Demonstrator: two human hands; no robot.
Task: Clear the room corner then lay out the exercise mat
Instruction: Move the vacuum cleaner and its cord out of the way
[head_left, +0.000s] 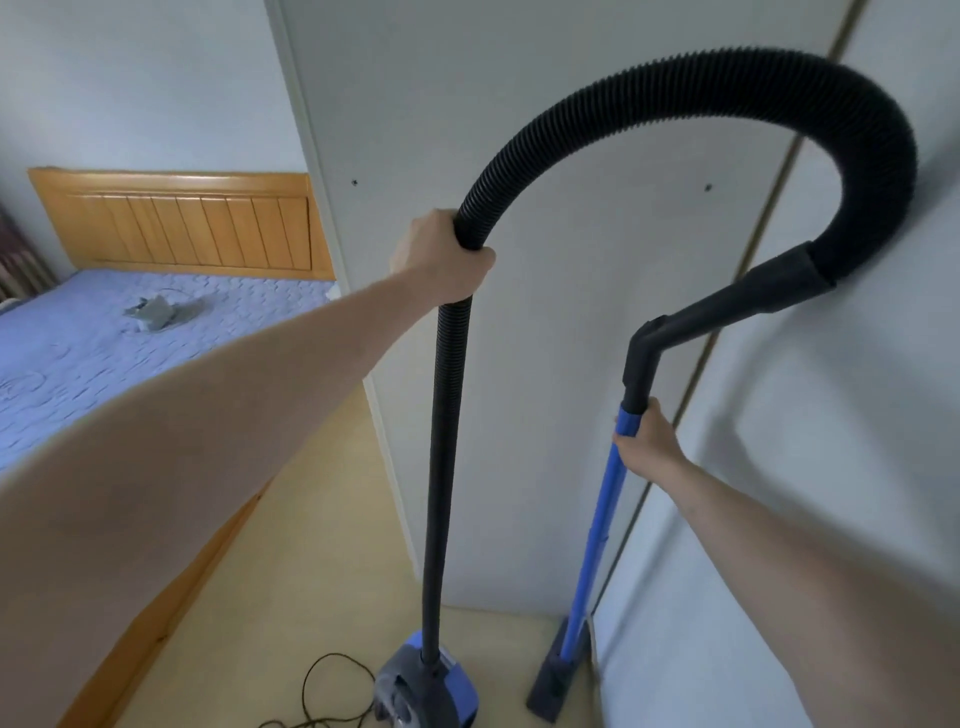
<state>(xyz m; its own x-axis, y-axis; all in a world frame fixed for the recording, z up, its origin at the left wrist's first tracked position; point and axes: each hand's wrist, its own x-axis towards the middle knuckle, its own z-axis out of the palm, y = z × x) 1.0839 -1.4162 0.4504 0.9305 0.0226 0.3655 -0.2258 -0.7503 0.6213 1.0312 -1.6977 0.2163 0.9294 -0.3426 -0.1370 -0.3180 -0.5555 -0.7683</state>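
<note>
Evidently, the vacuum cleaner (426, 686) stood in the far corner, its floor head (553, 680) right of it by the wall. The left hand (441, 260) gripped the flexible ribbed hose (675, 88); the right hand (649, 441) clasped the rigid blue wand (597, 540), the sounder hold. The body looked fairly heavy. No legible branding showed.

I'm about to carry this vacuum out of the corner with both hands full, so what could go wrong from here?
1. The power cord lies loose on the floor beside the vacuum body; it could snag or trip you.
2. Your left hand grips only the black hose, so lifting there may strain the hose joint.
3. Your right hand holds the blue wand close to the wardrobe door; the floor nozzle could scrape it.
</note>
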